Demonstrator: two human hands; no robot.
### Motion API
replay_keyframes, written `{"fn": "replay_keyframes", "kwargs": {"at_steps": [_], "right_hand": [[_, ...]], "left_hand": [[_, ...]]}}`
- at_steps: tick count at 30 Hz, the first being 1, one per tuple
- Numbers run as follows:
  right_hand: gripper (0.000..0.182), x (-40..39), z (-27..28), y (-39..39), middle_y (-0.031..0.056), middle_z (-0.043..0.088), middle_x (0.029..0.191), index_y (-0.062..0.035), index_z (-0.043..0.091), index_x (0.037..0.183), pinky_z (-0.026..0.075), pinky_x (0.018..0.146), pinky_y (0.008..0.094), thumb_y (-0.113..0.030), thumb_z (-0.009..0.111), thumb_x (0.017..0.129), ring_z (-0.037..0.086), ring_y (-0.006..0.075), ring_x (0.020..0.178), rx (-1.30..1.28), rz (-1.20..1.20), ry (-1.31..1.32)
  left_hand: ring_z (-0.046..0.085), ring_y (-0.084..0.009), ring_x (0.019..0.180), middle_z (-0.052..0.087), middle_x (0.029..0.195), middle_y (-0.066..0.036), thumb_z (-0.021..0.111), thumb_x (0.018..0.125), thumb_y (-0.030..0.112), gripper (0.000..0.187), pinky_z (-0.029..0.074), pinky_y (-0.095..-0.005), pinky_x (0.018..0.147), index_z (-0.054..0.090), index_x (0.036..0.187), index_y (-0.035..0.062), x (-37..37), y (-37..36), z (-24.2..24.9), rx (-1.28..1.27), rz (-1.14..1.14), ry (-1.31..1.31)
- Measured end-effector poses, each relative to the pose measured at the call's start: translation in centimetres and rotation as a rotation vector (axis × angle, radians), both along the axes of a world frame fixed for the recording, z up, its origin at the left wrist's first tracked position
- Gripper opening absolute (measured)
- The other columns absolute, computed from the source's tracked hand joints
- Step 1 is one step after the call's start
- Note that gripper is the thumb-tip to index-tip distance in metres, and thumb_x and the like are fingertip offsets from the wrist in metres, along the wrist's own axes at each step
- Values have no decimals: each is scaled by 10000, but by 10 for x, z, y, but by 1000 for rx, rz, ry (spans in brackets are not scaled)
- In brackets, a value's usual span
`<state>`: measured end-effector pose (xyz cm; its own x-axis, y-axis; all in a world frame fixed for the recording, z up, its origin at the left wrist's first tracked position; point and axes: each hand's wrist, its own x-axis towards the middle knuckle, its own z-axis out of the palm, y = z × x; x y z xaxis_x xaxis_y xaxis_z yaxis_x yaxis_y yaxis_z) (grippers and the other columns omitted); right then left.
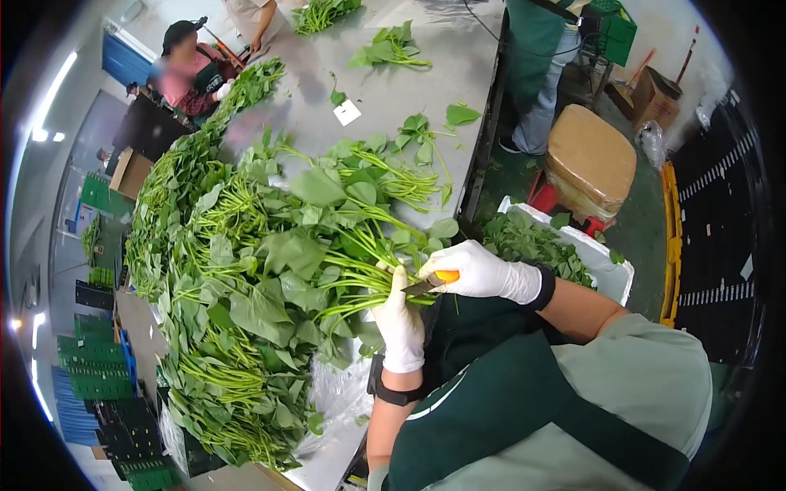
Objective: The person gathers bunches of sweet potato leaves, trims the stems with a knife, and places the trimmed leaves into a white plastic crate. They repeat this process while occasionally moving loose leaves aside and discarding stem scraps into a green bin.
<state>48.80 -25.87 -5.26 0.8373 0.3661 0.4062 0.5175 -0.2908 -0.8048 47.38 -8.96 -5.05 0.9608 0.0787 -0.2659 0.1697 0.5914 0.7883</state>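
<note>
A bunch of leafy green stems (352, 274) is gripped in my gloved left hand (399, 323), its cut ends pointing toward me and its broad leaves spreading away over the pile. My gloved right hand (475, 270) is closed around a small knife (447, 277) with an orange handle. The dark blade lies across the stems near their ends, right beside my left thumb. Under and past the bunch stretches a long heap of leafy greens (213, 237) on the metal table (307, 90). Part of my left fingers is hidden by the stems.
A white foam box (610, 278) of leaves stands by my right arm. Past it is a taped brown bundle (591, 151) near a person in a green apron (532, 49). Another person (192, 74) works across the table. A white tag (347, 113) lies among scattered greens. Clear plastic (336, 401) lies near my left wrist.
</note>
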Motion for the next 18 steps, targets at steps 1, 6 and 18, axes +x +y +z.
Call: {"fn": "replay_keyframes", "kwargs": {"at_steps": [1, 6, 18], "right_hand": [[275, 2, 5, -4, 118, 664, 884, -66, 681, 972, 514, 707, 356, -246, 748, 776, 648, 317, 800, -55, 14, 14], [345, 24, 25, -8, 157, 651, 766, -64, 660, 968, 508, 633, 348, -368, 715, 815, 665, 281, 693, -26, -173, 220], [153, 34, 15, 25, 115, 653, 894, 2, 601, 953, 486, 644, 308, -137, 621, 893, 643, 226, 729, 110, -240, -52]], "left_hand": [[569, -126, 930, 587, 1046, -25, 646, 891, 34, 316, 476, -284, 841, 536, 1187, 45, 3, 3, -8, 2, -33, -37], [564, -97, 821, 616, 1023, -21, 639, 882, 12, 270, 476, -259, 737, 559, 1134, 67, 4, -2, -13, 45, -23, -94], [584, -150, 884, 608, 1029, -41, 565, 934, 89, 231, 495, -337, 812, 565, 1158, 33, 4, -3, -15, -9, 19, 22]]}}
